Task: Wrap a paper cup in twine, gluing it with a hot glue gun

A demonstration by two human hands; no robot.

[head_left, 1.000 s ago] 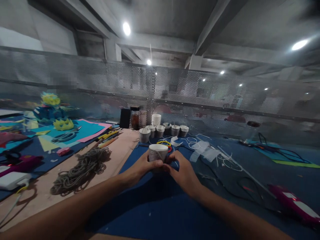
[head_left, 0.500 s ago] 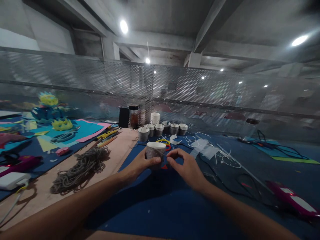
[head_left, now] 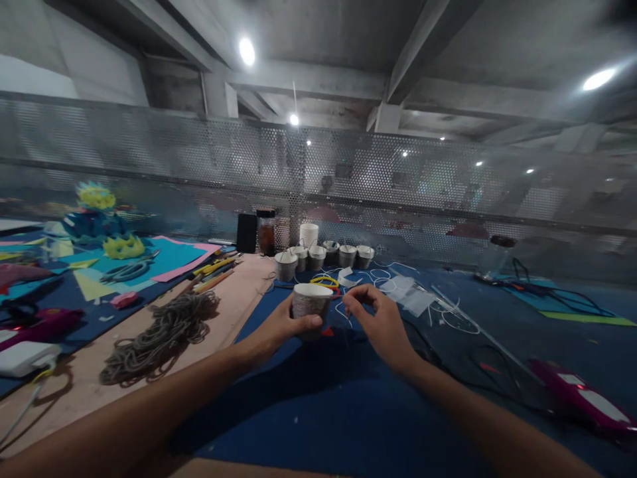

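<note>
A small paper cup, white at the rim and grey around its side, is upright above the blue mat. Wrapped around its left side, my left hand has the thumb across the front. Just right of the cup, my right hand is closed in a pinch at the fingertips. What it pinches is too small to make out, though a thin strand hangs near the fingers. Behind the cup lie a yellow ring and a red one, partly hidden by it.
Several similar cups stand at the back before a metal mesh screen. Grey cord lies in a bundle on the left. Clear strips, white thread, a jar and a magenta tool are on the right.
My right hand has moved slightly right and up, away from the cup, still pinched. My left hand and the cup have barely moved.
</note>
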